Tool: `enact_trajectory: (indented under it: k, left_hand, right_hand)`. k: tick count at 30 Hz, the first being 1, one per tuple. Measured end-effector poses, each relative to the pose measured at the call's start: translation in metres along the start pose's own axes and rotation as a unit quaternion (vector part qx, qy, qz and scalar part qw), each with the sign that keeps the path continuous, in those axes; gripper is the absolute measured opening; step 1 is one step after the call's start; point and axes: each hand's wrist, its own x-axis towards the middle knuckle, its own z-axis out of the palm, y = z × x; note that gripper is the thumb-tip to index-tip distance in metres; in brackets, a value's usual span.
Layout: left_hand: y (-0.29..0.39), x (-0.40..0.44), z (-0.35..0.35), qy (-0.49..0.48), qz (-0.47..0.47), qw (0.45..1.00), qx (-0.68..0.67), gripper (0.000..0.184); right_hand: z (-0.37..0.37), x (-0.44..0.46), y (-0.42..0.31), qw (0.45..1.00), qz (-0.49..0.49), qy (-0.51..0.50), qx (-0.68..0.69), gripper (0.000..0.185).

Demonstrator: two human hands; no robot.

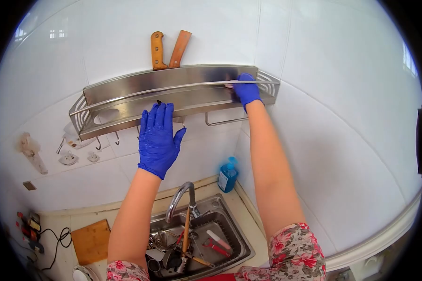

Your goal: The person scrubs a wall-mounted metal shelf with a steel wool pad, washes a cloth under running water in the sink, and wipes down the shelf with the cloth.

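A stainless steel wall shelf point(187, 97) with a front rail runs across the tiled wall. My left hand point(157, 140), in a blue rubber glove, is open, its fingers stretched upward over the shelf's front edge. Towards the shelf's right end, my gloved right hand point(246, 90) reaches in behind the rail with its fingers curled. A small pale, pinkish bit shows at those fingertips; what it is I cannot make out. Two knives with wooden handles, one yellowish point(157, 49) and one reddish brown point(180, 49), stand in the back of the shelf.
Below is a steel sink point(241, 241) holding several utensils, under a curved faucet point(180, 195). A blue soap bottle point(227, 177) stands in the corner. A wooden board point(90, 241) and a black cord point(57, 241) lie on the left counter. Hooks point(117, 138) hang under the shelf.
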Motion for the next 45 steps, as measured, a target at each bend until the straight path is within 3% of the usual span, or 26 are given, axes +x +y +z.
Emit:
enact_trajectory:
  k: [4, 8, 14, 17, 19, 20, 21, 22, 25, 26, 30, 32, 33, 35, 36, 37, 39, 40, 41, 43, 44, 45]
  left_hand:
    - [0.003, 0.0, 0.0, -0.011, -0.005, 1.0, 0.003, 0.065]
    - [0.002, -0.001, 0.003, 0.0, 0.0, 1.0, 0.008, 0.065]
    - [0.002, -0.001, 0.003, -0.008, -0.007, 1.0, 0.001, 0.066]
    - [0.005, -0.001, 0.002, -0.012, -0.01, 1.0, 0.011, 0.067]
    - [0.006, -0.001, 0.005, -0.003, -0.014, 1.0, 0.007, 0.067]
    - [0.007, -0.001, 0.007, 0.006, -0.019, 1.0, 0.006, 0.067]
    - [0.008, -0.001, 0.007, 0.006, -0.015, 1.0, 0.001, 0.067]
    - [0.008, -0.001, 0.005, 0.003, -0.016, 1.0, 0.006, 0.067]
    - [0.006, -0.001, 0.005, 0.001, -0.011, 1.0, 0.012, 0.068]
    - [0.006, -0.002, 0.003, -0.002, -0.01, 1.0, 0.01, 0.068]
    - [0.008, -0.001, 0.004, -0.006, -0.017, 1.0, 0.016, 0.069]
    - [0.009, -0.001, 0.003, -0.009, -0.019, 1.0, 0.011, 0.069]
    - [0.01, -0.001, 0.003, -0.011, -0.022, 1.0, 0.009, 0.069]
    - [0.011, -0.001, 0.003, -0.013, -0.023, 1.0, 0.012, 0.069]
    - [0.01, 0.0, 0.003, -0.019, -0.026, 0.999, 0.019, 0.069]
    - [0.008, 0.0, 0.004, -0.019, -0.027, 0.999, 0.021, 0.069]
    - [0.008, -0.002, 0.006, 0.0, -0.013, 1.0, 0.015, 0.069]
    - [0.008, -0.002, 0.006, 0.0, -0.013, 1.0, 0.014, 0.069]
    - [0.009, -0.001, 0.004, -0.006, -0.019, 1.0, 0.011, 0.069]
    - [0.012, 0.0, 0.005, -0.008, -0.026, 1.0, 0.003, 0.069]
    - [0.011, -0.001, 0.006, 0.0, -0.024, 1.0, 0.004, 0.069]
    - [0.01, -0.001, 0.007, 0.007, -0.021, 1.0, 0.006, 0.069]
  right_hand:
    - [0.009, 0.004, -0.007, 0.993, -0.072, -0.028, -0.095, 0.023]
    - [0.012, -0.002, -0.021, 0.987, -0.029, -0.122, -0.102, 0.025]
    - [-0.028, -0.038, -0.031, 0.976, -0.034, -0.194, 0.088, 0.036]
    - [-0.032, -0.055, -0.037, 0.98, -0.087, -0.163, 0.068, 0.031]
    - [-0.028, -0.078, -0.048, 0.98, -0.178, -0.049, 0.07, 0.023]
    - [-0.026, -0.093, -0.054, 0.982, -0.174, -0.047, 0.066, 0.023]
    - [-0.023, -0.109, -0.063, 0.965, -0.233, 0.046, 0.114, 0.02]
    - [-0.024, -0.118, -0.065, 0.933, -0.29, 0.139, 0.161, 0.022]
    - [-0.016, -0.125, -0.039, 0.912, -0.29, 0.185, 0.225, 0.032]
    - [-0.008, -0.123, -0.017, 0.924, -0.291, 0.208, 0.133, 0.041]
    - [-0.014, -0.119, 0.039, 0.94, -0.211, 0.253, 0.088, 0.039]
    - [-0.023, -0.119, 0.053, 0.955, -0.086, 0.237, 0.158, 0.036]
    - [-0.029, -0.117, 0.054, 0.954, -0.086, 0.24, 0.155, 0.036]
    - [-0.045, -0.105, 0.051, 0.902, -0.011, 0.366, 0.23, 0.033]
    - [-0.077, -0.1, 0.024, 0.874, -0.037, 0.344, 0.341, 0.028]
    - [-0.074, -0.088, 0.028, 0.873, -0.037, 0.343, 0.344, 0.028]
    - [-0.072, -0.069, 0.032, 0.937, -0.081, 0.318, 0.12, 0.023]
    - [-0.069, -0.068, 0.022, 0.886, 0.074, 0.199, 0.413, 0.019]
    - [-0.064, -0.071, 0.008, 0.886, 0.074, 0.201, 0.411, 0.019]
    - [-0.054, -0.076, -0.014, 0.752, 0.087, 0.105, 0.645, 0.02]
    - [-0.049, -0.075, -0.013, 0.754, 0.087, 0.106, 0.643, 0.02]
    - [-0.039, -0.074, -0.007, 0.876, 0.012, 0.162, 0.455, 0.023]
